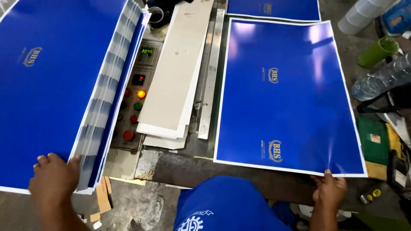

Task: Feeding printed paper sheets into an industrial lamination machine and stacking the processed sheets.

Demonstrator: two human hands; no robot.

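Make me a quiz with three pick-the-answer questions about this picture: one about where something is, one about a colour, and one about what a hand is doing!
1. Where is the control panel with the lit buttons?
A. Between the blue stack and the pale boards
B. On the floor at far right
C. On top of the single blue sheet

2. What colour is the single sheet in front of the person?
A. Red with a black edge
B. Blue with a white edge
C. Plain yellow

3. What is the right hand doing?
A. Pressing a button
B. Lifting the green tube
C. Touching the sheet's near edge

Answers: 1 A, the panel sits right of the stack of blue sheets and left of the pale boards. 2 B, deep blue inside a thin white border. 3 C, its fingers lie on the sheet's bottom edge.
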